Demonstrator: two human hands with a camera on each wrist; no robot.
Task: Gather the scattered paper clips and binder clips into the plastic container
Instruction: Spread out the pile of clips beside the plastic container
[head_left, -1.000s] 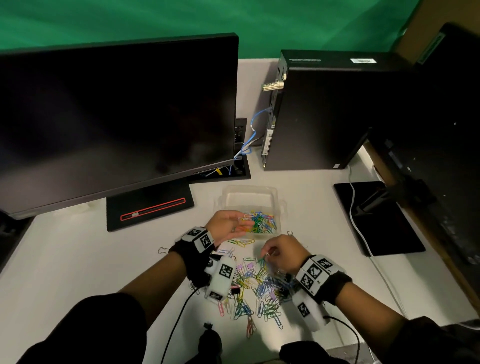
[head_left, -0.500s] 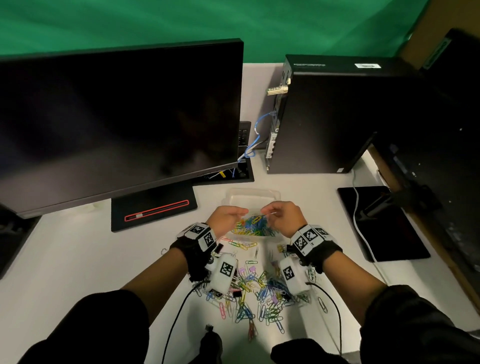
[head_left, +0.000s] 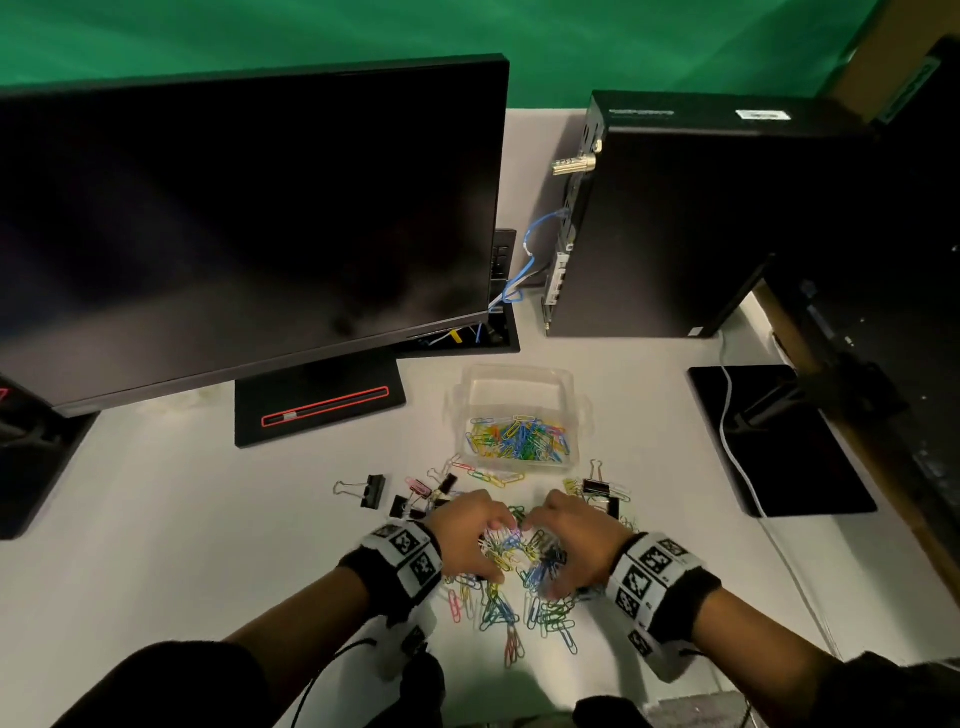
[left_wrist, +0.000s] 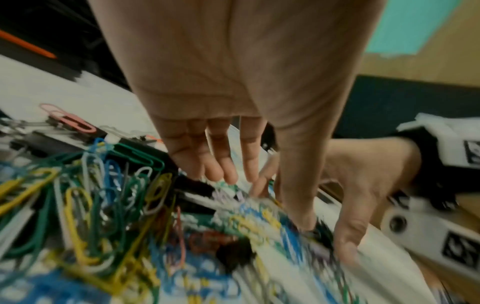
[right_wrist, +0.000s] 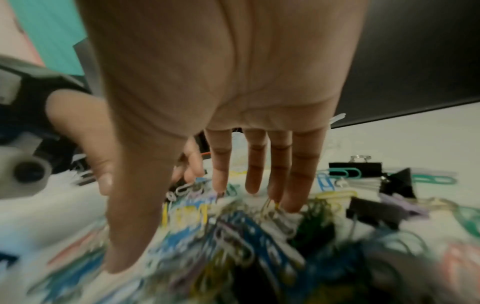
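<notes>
The clear plastic container (head_left: 519, 371) sits mid-table with coloured paper clips (head_left: 519, 437) in it. Nearer me lies a heap of loose paper clips (head_left: 519, 558). My left hand (head_left: 465, 538) and right hand (head_left: 579, 540) flank the heap, fingertips nearly meeting at its far side and thumbs at its near side. In the left wrist view my fingers (left_wrist: 221, 164) reach down straight onto the clips (left_wrist: 103, 205). The right wrist view shows my fingers (right_wrist: 259, 164) spread and touching the pile (right_wrist: 246, 236). Black binder clips lie left (head_left: 373, 490) and right (head_left: 597, 487) of the hands.
A large dark monitor (head_left: 249, 218) and its stand base (head_left: 319, 405) stand at the back left. A black computer tower (head_left: 675, 218) with a blue cable (head_left: 524, 260) is behind the container. A black pad (head_left: 779, 441) with a white cable (head_left: 737, 457) lies right.
Half a second ago both hands were over the container. They have come back toward me and now rest on the heap of clips on the table.
</notes>
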